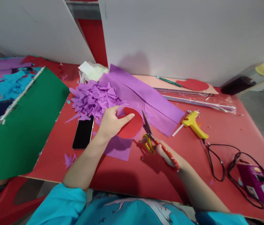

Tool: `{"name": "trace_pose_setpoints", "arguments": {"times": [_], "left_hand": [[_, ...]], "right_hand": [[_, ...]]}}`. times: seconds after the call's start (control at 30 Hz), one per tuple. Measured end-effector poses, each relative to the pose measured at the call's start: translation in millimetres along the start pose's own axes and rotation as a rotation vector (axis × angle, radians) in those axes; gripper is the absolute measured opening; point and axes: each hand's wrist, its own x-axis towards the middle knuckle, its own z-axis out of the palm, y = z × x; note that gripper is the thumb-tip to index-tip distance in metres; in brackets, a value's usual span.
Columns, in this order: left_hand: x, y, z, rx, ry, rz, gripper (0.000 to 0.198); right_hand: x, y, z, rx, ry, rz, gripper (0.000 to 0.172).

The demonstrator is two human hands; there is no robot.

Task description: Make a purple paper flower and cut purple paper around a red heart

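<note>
My left hand (pixel 110 122) is closed on a red paper circle (pixel 132 126) laid over a purple paper sheet (pixel 119 147), thumb on top, above the red table. My right hand (pixel 167 153) grips scissors (pixel 154 140) with red and yellow handles. Their open blades meet the right edge of the circle and purple sheet.
A pile of purple paper scraps (pixel 92 98) and a black phone (pixel 83 132) lie left of my left hand. Larger purple sheets (pixel 146 97) spread behind. A yellow glue gun (pixel 194 123) with black cord (pixel 218 162), a purple device (pixel 255 181) and a green board (pixel 22 125) surround the work spot.
</note>
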Motion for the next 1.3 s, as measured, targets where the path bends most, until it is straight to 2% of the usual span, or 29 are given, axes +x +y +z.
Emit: {"name": "trace_pose_setpoints", "arguments": {"times": [0.2,0.3,0.4,0.57,0.73,0.87,1.0,1.3], "left_hand": [[-2.4,12.2,2.6,0.093,-0.001,0.02,0.017],[-3.4,15.4,4.7,0.127,0.011,0.024,0.018],[-4.7,14.0,6.3,0.102,-0.016,0.043,0.017],[-6.0,9.7,7.1,0.067,-0.07,0.06,0.013],[-6.8,9.6,8.4,0.087,-0.089,0.07,0.01],[-7.3,8.7,10.0,0.119,-0.068,0.068,0.011],[-7.2,6.6,11.3,0.137,-0.052,0.072,0.013],[-9.5,7.4,14.1,0.087,-0.048,0.049,0.013]], "right_hand": [[2.7,-3.4,1.7,0.0,0.014,-0.023,0.062],[4.1,-1.4,3.0,0.042,0.013,-0.033,0.066],[5.1,1.0,4.8,0.065,0.011,-0.025,0.071],[3.8,0.4,7.0,0.084,0.033,-0.009,0.066],[3.1,2.0,8.3,0.12,0.039,-0.028,0.07],[4.2,4.1,9.1,0.116,0.06,-0.037,0.068],[6.0,5.8,8.9,0.125,0.022,-0.065,0.07],[8.1,8.7,14.6,0.213,0.009,-0.096,0.065]]}}
